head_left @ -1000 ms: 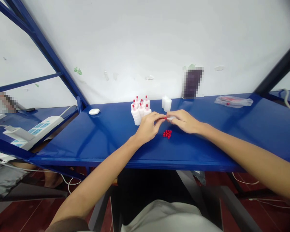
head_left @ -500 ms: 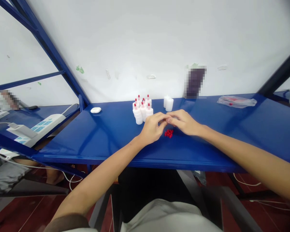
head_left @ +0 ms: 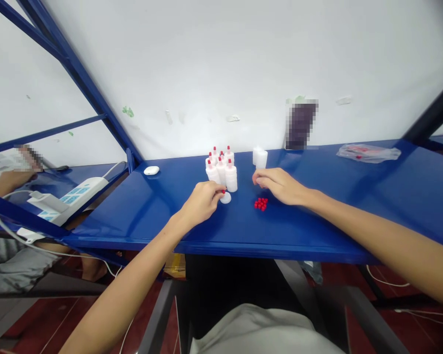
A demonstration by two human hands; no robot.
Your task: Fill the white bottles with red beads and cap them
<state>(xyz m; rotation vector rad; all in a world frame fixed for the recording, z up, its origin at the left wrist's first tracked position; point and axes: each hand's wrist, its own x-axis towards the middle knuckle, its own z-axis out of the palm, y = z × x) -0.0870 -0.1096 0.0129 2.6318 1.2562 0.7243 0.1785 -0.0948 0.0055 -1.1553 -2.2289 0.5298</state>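
Note:
My left hand [head_left: 203, 200] pinches the red tip of a small white bottle [head_left: 226, 197], which is tilted in front of a group of white bottles [head_left: 221, 172] with red tips. My right hand [head_left: 276, 184] has its fingers curled together above the table; whether something is between them is hidden. Just below it lies a small pile of red caps [head_left: 261, 204]. Behind the right hand stand a few white bottles without red tips [head_left: 260, 158].
On the blue table [head_left: 170, 216] are a white earbud case [head_left: 151, 170] at the left and a plastic bag [head_left: 368, 153] at the right. A dark phone [head_left: 301, 125] leans on the wall. Beyond the left frame, a power strip [head_left: 74, 196] and another person's arm show.
My left hand has moved left, away from my right hand, with a red-tipped bottle in its fingers. My right hand has stayed near the same place. Another person's arm has come into view at left.

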